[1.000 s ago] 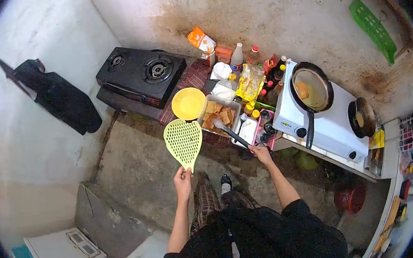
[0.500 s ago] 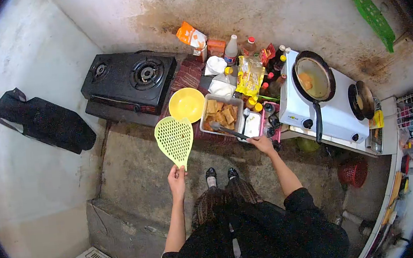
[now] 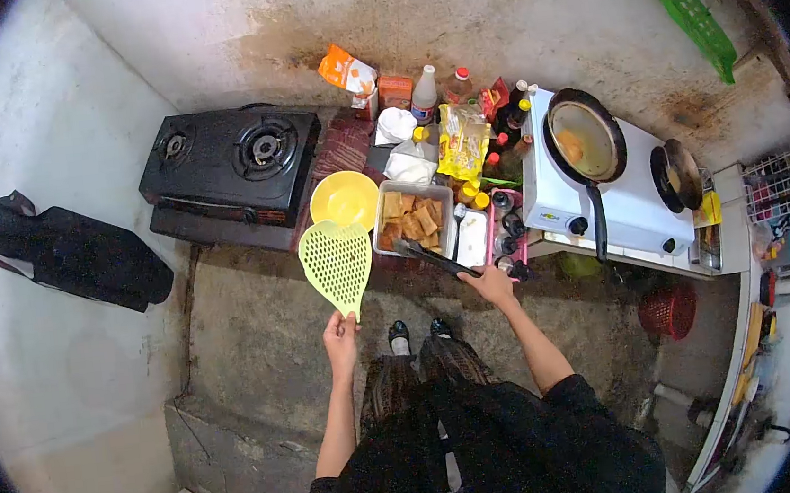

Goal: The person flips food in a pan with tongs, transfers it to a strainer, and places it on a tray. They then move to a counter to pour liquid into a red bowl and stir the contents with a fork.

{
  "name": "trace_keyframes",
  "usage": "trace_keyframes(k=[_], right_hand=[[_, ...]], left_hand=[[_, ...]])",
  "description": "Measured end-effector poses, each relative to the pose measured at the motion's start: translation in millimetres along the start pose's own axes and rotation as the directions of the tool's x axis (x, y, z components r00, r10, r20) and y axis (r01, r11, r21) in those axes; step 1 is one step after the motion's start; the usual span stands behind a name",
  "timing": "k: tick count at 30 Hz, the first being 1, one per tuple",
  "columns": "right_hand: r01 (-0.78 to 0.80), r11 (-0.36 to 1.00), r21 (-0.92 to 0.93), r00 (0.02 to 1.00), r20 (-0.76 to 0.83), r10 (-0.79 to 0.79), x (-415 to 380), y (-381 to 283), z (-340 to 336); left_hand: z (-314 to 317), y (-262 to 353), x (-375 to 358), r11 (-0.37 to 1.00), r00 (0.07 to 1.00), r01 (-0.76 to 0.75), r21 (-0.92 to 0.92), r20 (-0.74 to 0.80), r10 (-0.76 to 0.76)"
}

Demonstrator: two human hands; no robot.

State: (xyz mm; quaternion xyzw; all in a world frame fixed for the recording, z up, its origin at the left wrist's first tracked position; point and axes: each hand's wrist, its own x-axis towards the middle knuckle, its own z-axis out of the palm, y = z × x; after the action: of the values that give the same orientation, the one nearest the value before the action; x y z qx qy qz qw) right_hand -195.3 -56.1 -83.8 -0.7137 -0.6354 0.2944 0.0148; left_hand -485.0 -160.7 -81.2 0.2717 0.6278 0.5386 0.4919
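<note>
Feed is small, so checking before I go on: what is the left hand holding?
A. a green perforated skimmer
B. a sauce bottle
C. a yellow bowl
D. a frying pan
A: the left hand grips the handle of the green skimmer, raised beside the yellow bowl; the right hand holds tongs at the tray.

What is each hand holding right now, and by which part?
Left hand grips the green strainer by its handle end. Right hand holds the black tongs at their rear end.
</note>
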Motion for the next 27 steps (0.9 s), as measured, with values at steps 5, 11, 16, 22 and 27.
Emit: trace_keyframes(k=[5, 11, 16, 22, 27], right_hand=[[-0.053, 0.998, -0.029, 0.998, 0.029, 0.054, -9.1, -7.0, -11.2], [-0.088, 0.995, 0.048, 0.979, -0.179, 0.095, -26.3, 25.3, -4.4], [-0.133, 0.559, 0.819, 0.982, 0.034, 0.184, -93.0, 11.8, -46.8], [0.012, 0.194, 0.981, 0.983, -0.047, 0.176, -170.9, 14.3, -87.8], [0.230, -0.043, 0.972, 0.952, -0.216, 0.216, -226.0, 47.1, -143.9]], left_hand=[[0.9, 4.2, 2.6, 1.000, 0.999, 0.007, -0.003, 0.031, -0.006], [10.9, 22.9, 0.5, 1.000, 0.999, -0.015, 0.013, 0.051, 0.014], [27.2, 38.7, 2.1, 0.994, 0.987, -0.052, 0.096, 0.156, 0.036], [79.2, 67.3, -4.6, 0.981, 0.929, -0.074, 0.181, 0.369, 0.001], [146.4, 103.3, -29.5, 0.956, 0.828, -0.128, 0.264, 0.559, -0.043]])
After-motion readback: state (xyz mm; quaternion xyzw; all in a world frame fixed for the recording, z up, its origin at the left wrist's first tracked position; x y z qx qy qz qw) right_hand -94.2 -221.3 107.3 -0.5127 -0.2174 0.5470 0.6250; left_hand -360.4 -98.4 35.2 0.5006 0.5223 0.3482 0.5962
